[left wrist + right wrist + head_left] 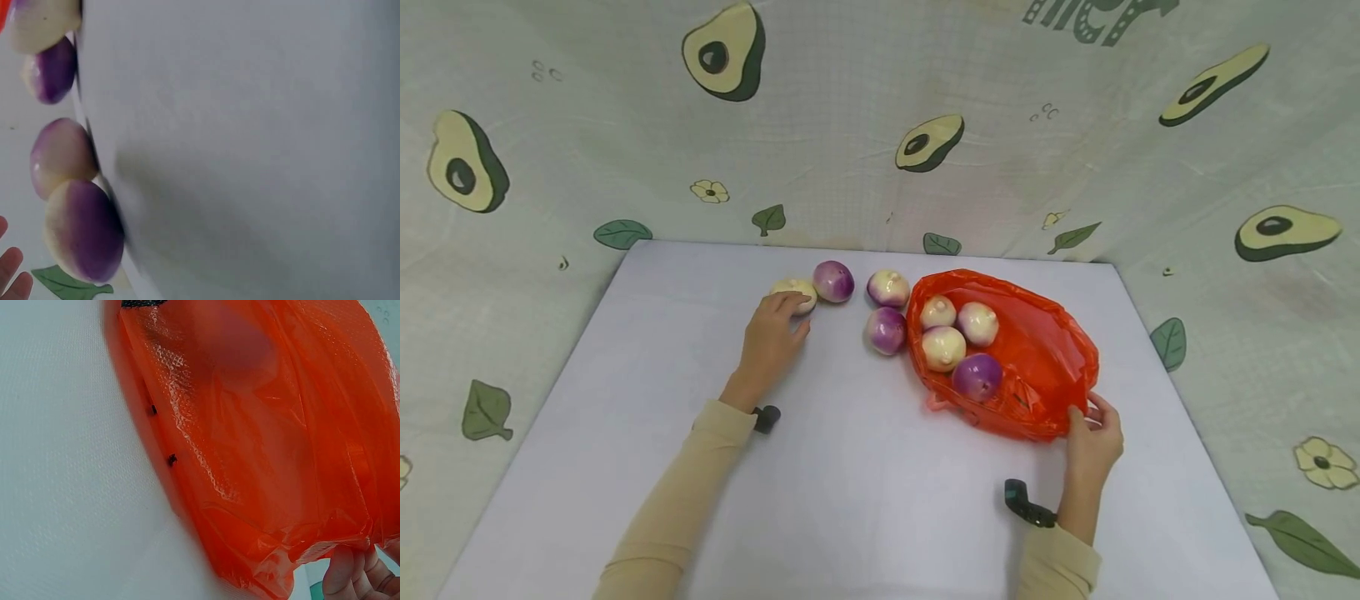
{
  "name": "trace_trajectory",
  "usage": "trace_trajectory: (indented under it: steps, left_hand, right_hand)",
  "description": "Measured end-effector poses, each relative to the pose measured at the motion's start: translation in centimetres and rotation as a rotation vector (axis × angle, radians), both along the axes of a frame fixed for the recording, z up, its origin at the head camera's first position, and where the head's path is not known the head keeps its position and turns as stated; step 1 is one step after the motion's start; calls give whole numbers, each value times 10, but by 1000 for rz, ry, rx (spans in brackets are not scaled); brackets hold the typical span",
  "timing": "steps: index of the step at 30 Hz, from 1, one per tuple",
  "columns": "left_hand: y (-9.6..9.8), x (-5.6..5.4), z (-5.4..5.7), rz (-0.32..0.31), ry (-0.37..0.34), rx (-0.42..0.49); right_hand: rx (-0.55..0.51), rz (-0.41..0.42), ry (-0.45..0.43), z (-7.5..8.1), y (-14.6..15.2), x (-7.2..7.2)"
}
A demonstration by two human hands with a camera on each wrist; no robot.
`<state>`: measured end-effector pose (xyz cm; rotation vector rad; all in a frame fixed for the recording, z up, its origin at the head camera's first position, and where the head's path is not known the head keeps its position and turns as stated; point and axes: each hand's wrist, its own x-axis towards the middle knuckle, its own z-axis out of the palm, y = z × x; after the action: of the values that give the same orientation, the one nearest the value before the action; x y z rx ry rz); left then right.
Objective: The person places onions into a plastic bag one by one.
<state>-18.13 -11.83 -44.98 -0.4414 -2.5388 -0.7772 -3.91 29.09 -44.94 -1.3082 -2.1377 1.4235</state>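
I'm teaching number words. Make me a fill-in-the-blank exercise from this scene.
The ____ hand grips the edge of the bag.
In the bag, ____ bulbs show.
Counting the bulb nearest the left hand, ____ bulbs lie outside the bag.
Exactly ____ bulb in the bag is mostly purple.

Missing words: right; four; four; one.

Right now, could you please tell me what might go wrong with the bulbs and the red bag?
The pale bulb under the left hand is round and could roll into the purple bulb beside it. The red bag looks thin, and the right hand holds it at only one side, so the opposite side might sag.
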Motion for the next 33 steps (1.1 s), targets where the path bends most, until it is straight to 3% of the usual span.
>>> trace_trajectory:
  steps: [10,18,23,33]
  left_hand:
    - [-18,-11,-7,28,-31,-31]
    - [-23,-20,-6,22,-167,-57]
    - [-25,-27,-8,13,-240,-94]
    - [-20,-42,-5,27,-283,-107]
  right_hand:
    - [-12,-18,-11,-1,1,-1]
    - [-77,-35,13,-13,15,-7]
    - [-43,-24,4,-6,8,-5]
    - [-11,-1,3,1,1,-1]
